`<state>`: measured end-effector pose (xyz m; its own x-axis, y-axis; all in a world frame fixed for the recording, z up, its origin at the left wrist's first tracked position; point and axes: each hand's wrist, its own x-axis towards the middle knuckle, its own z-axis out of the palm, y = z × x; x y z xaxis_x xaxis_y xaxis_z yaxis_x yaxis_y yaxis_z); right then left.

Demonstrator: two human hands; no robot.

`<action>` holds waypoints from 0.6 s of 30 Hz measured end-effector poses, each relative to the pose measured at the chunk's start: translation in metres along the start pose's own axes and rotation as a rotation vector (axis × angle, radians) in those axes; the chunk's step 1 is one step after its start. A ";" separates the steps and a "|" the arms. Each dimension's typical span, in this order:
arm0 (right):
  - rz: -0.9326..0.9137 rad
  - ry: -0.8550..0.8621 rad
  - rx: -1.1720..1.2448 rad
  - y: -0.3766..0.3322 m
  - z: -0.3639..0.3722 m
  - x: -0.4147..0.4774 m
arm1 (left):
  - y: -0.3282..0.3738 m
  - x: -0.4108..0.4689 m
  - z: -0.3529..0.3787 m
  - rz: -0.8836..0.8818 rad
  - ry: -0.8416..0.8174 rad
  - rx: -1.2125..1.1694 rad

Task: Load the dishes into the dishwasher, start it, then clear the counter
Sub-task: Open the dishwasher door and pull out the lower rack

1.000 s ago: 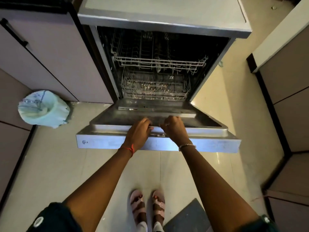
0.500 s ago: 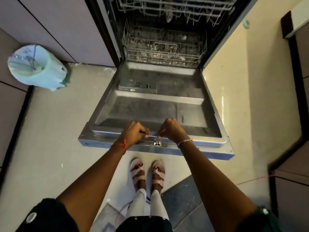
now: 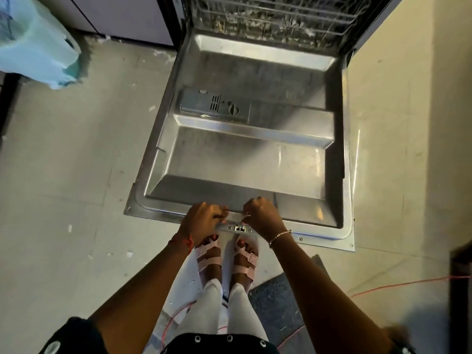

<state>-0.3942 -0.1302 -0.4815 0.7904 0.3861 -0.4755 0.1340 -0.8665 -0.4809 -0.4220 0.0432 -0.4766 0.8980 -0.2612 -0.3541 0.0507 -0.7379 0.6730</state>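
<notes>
Hands (image 3: 231,219) gripping door's (image 3: 245,159) near edge

Floor (image 3: 63,175): pale tiles, seen all around | cupboard (image 3: 122,19): light doors, set at the top left | mat (image 3: 275,300): dark, laid at the bottom middle | light: dim

floor (image 3: 63,175): pale tiles | on it: pale blue bag (image 3: 35,42), dark mat (image 3: 275,302), orange cord (image 3: 398,284), sandalled feet (image 3: 224,256)

Dim, warm indoor light falls on the open dishwasher door (image 3: 245,159), whose steel panel shows soft glare near its right edge. Beyond the door the racks (image 3: 275,19) smear with motion blur; wide-angle distortion bends lines toward the frame's corners.
</notes>
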 end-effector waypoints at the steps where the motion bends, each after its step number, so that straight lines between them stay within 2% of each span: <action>1: -0.012 0.021 -0.011 0.005 0.011 0.001 | -0.009 0.002 0.009 0.005 0.001 0.012; 3: -0.028 0.065 -0.032 0.012 0.030 0.003 | -0.022 0.004 0.024 0.037 -0.010 0.050; 8: -0.078 0.093 -0.084 0.033 0.072 0.015 | -0.058 0.013 0.058 0.268 0.018 0.225; 18: -0.212 0.157 -0.228 0.047 0.090 0.026 | -0.088 0.018 0.080 0.314 -0.010 0.278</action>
<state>-0.4216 -0.1321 -0.5827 0.8108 0.5269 -0.2549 0.4211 -0.8276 -0.3711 -0.4450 0.0532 -0.5939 0.8465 -0.5056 -0.1667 -0.3463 -0.7607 0.5490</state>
